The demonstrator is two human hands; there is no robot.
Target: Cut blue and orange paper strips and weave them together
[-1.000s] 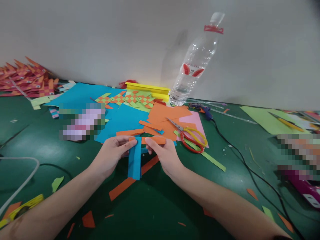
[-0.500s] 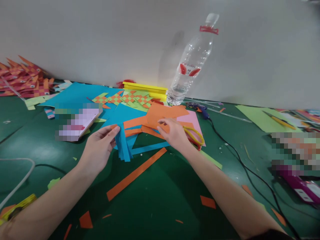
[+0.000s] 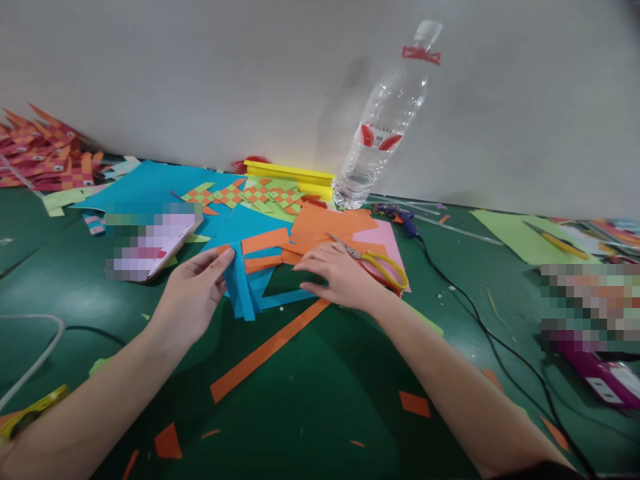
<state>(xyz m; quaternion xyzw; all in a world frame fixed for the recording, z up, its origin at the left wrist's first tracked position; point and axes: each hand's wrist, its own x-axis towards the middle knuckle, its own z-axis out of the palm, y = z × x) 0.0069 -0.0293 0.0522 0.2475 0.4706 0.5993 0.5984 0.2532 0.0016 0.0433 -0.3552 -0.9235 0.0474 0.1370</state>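
Note:
Between thumb and fingers, my left hand (image 3: 193, 290) pinches a piece of blue paper strips (image 3: 242, 290) crossed with orange paper strips (image 3: 265, 241). The blue ends hang down and the orange ends stick out to the right. My right hand (image 3: 337, 277) is open with fingers apart, just above the table, by the far end of a blue strip (image 3: 285, 298) and a loose orange strip (image 3: 270, 350). Behind its fingers lie yellow-and-red-handled scissors (image 3: 383, 267), partly hidden, on orange paper sheets (image 3: 333, 227).
A clear plastic bottle (image 3: 383, 120) leans against the wall. Woven green-and-orange paper fish (image 3: 257, 195) lie before a yellow folded piece (image 3: 290, 175). A blue glue gun (image 3: 407, 223) trails a black cord to the right. Orange scraps (image 3: 415, 404) are scattered on the green table (image 3: 300, 413).
My right hand has moved from the orange sheets down and left, towards the blue strip, uncovering the scissors' blades. My left hand keeps its pinch and has shifted slightly left.

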